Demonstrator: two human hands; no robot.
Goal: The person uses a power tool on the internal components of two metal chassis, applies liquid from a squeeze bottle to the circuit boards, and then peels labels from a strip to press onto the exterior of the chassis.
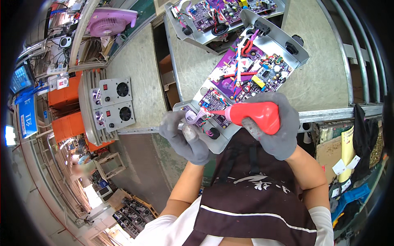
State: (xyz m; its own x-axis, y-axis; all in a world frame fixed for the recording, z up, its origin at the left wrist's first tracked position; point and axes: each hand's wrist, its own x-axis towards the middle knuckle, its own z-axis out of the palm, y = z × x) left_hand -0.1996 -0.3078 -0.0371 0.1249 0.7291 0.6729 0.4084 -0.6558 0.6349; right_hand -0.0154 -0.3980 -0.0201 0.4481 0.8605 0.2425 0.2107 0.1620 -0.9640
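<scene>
My right hand (279, 127), in a grey glove, is closed round a red squeeze bottle (256, 114). The bottle lies tilted on its side, its thin red nozzle (216, 112) pointing left at a connector by a pale ribbon cable (192, 117). That cable belongs to an open metal chassis (221, 141) holding purple circuit boards (223, 84), with red, white and blue wires across them. At the chassis's near left edge, my gloved left hand (185, 139) curls its fingers against the flange, beside the looped cable. Whether it also touches the cable is hidden.
A second open chassis (201, 39) with purple boards stands behind on the worktable (324, 74). To the left are two finished-looking grey units (119, 92) with fans and red switches. Metal rails (349, 41) run along the right. Orange bins (67, 125) and a pink fan (108, 24) are farther left.
</scene>
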